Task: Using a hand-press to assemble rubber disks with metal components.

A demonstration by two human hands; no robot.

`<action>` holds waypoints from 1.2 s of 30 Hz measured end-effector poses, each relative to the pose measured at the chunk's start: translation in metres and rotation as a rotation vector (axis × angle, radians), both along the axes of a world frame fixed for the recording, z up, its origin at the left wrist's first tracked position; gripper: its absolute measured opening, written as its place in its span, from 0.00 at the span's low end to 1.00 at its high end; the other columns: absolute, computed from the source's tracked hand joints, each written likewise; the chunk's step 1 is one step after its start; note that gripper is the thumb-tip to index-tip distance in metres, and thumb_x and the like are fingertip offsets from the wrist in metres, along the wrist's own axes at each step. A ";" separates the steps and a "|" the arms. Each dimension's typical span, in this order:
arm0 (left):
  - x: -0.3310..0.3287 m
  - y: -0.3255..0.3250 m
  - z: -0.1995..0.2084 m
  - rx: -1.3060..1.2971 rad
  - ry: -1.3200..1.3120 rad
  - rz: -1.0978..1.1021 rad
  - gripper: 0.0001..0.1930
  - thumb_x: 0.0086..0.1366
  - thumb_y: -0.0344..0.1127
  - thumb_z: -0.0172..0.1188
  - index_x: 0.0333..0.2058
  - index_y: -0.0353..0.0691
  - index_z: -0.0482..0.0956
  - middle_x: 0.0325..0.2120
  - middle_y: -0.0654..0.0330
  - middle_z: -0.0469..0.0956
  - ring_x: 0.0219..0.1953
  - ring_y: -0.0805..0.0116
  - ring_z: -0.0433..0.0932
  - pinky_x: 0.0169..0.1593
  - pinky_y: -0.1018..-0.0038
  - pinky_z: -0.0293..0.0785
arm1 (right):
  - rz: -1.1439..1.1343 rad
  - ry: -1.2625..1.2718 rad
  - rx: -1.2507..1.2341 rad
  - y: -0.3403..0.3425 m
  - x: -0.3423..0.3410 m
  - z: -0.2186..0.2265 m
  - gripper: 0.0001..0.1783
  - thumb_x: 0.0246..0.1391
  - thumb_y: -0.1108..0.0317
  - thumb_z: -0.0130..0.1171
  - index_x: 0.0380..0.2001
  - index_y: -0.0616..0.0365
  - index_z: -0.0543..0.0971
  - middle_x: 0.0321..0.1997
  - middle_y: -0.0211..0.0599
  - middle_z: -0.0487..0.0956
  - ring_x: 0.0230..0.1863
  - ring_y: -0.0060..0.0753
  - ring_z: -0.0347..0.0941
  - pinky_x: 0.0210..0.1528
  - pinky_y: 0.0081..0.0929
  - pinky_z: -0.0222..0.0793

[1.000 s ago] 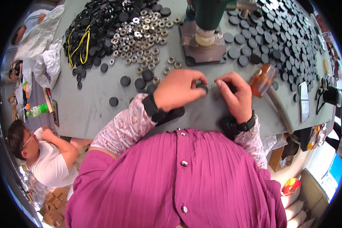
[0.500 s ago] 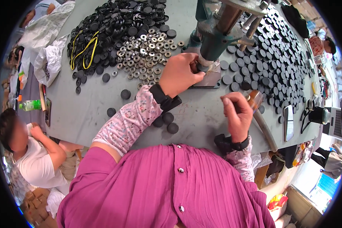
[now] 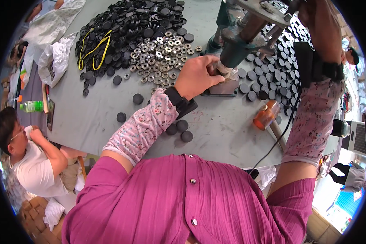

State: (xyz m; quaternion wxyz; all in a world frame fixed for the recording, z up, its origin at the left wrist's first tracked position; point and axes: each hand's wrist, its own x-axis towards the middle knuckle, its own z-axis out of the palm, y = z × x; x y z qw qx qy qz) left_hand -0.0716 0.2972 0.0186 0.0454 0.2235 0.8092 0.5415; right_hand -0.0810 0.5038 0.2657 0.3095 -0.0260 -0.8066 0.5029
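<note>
My left hand is at the green bench press. Its thumb and forefinger close at the foot of the press ram, around a small dark piece mostly hidden by the fingers. Beneath lies the flat metal base plate. My right hand is raised at the upper right, beside the top of the press. Its fingers are dark and partly cut off, so their grip does not show. Metal ring-shaped bearings are heaped left of the press, in front of a pile of black round caps.
Black discs spread right of the press. An orange-headed mallet lies at the right front. Loose black discs are near my left forearm. A yellow strap lies on the cap pile. A person sits at the left.
My right hand has risen from near the mallet to the upper right beside the press. My left hand stays at the ram. The view has shifted slightly.
</note>
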 end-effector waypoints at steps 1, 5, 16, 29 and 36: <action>0.004 -0.003 0.006 0.014 -0.002 -0.007 0.22 0.56 0.34 0.77 0.50 0.37 0.85 0.25 0.67 0.79 0.26 0.78 0.75 0.32 0.78 0.74 | -0.066 0.061 0.365 0.042 0.009 -0.004 0.20 0.71 0.56 0.57 0.56 0.59 0.78 0.38 0.35 0.83 0.30 0.21 0.72 0.31 0.20 0.66; 0.016 -0.062 0.026 -0.057 -0.073 0.157 0.19 0.58 0.33 0.74 0.48 0.37 0.85 0.28 0.68 0.78 0.28 0.81 0.73 0.33 0.80 0.73 | 0.085 0.271 0.427 0.058 0.054 -0.049 0.16 0.68 0.62 0.60 0.53 0.60 0.80 0.41 0.52 0.86 0.26 0.35 0.75 0.34 0.34 0.75; 0.105 -0.110 0.023 -0.337 0.002 -0.393 0.21 0.57 0.30 0.69 0.50 0.40 0.80 0.46 0.55 0.75 0.47 0.52 0.78 0.49 0.62 0.77 | 0.288 0.312 0.062 0.014 0.181 -0.202 0.21 0.68 0.50 0.57 0.36 0.59 0.70 0.43 0.51 0.78 0.30 0.37 0.77 0.43 0.44 0.77; 0.012 -0.013 0.011 -0.115 0.105 0.009 0.21 0.52 0.36 0.75 0.44 0.33 0.86 0.33 0.57 0.78 0.31 0.66 0.80 0.38 0.71 0.78 | 0.120 0.058 0.028 0.012 0.082 -0.025 0.19 0.73 0.58 0.43 0.35 0.62 0.74 0.32 0.45 0.80 0.14 0.15 0.56 0.16 0.15 0.45; -0.003 0.015 -0.008 -0.054 0.158 0.099 0.24 0.52 0.34 0.80 0.46 0.31 0.85 0.35 0.61 0.78 0.31 0.71 0.79 0.37 0.73 0.78 | 0.238 0.051 -0.052 0.043 0.049 -0.016 0.18 0.74 0.58 0.43 0.36 0.60 0.74 0.32 0.43 0.79 0.13 0.13 0.50 0.16 0.15 0.38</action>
